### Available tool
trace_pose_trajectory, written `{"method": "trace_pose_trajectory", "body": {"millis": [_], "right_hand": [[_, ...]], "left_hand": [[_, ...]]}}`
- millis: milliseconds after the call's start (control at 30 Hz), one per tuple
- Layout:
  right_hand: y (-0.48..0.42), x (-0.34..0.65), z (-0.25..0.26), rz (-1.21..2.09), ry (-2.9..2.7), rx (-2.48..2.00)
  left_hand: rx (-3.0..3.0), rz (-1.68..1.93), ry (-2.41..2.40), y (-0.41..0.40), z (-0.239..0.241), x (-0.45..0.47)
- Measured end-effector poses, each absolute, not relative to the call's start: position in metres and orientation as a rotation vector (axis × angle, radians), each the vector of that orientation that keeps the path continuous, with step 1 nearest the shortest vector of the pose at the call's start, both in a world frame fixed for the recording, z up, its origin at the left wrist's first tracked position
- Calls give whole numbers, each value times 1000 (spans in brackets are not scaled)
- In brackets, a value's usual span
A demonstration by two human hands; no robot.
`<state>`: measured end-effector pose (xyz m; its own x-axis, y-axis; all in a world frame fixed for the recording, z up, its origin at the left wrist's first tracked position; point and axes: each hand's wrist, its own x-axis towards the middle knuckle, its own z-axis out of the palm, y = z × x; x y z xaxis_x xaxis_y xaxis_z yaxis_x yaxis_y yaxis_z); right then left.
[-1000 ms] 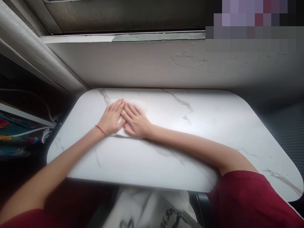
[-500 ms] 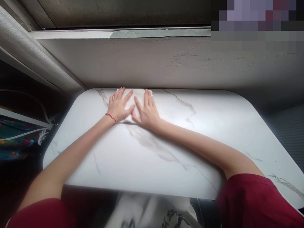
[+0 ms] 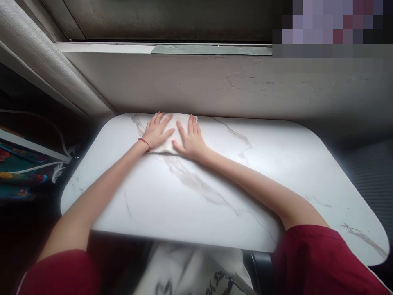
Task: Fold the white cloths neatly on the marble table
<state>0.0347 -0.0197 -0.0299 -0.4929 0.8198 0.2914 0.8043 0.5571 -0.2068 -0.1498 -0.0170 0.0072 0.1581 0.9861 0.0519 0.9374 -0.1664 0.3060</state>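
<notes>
A folded white cloth (image 3: 174,138) lies flat at the far edge of a white marble-patterned table (image 3: 215,192), close to the wall. My left hand (image 3: 157,133), with a red string bracelet at the wrist, lies flat on the cloth's left part, fingers spread. My right hand (image 3: 189,140) rests flat on its right part, fingers stretched out toward the wall. Both hands press down on the cloth side by side, thumbs nearly meeting. Both arms reach across the table from dark red sleeves.
A grey plaster wall (image 3: 215,86) rises right behind the table, with a window sill (image 3: 153,48) above it. A pale curtain (image 3: 39,61) hangs at the left. Colourful fabric and white cords (image 3: 27,168) sit left of the table. A printed white bag (image 3: 196,274) lies below the near edge.
Both hands slid the cloth away from me to the table's far edge and moved apart, from overlapping to side by side. A faint streak shows on the table where the cloth passed.
</notes>
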Motion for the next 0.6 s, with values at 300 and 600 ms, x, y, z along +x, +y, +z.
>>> {"method": "trace_pose_trajectory", "body": {"millis": [300,600], "right_hand": [[-18,36,-26,104,-2434,-1315],[-86,63,-7,44,-2574,-1307]], "left_hand": [[2232,388,1994,-19,6,-142],[2247,412,1931,-81,5,-130]]}}
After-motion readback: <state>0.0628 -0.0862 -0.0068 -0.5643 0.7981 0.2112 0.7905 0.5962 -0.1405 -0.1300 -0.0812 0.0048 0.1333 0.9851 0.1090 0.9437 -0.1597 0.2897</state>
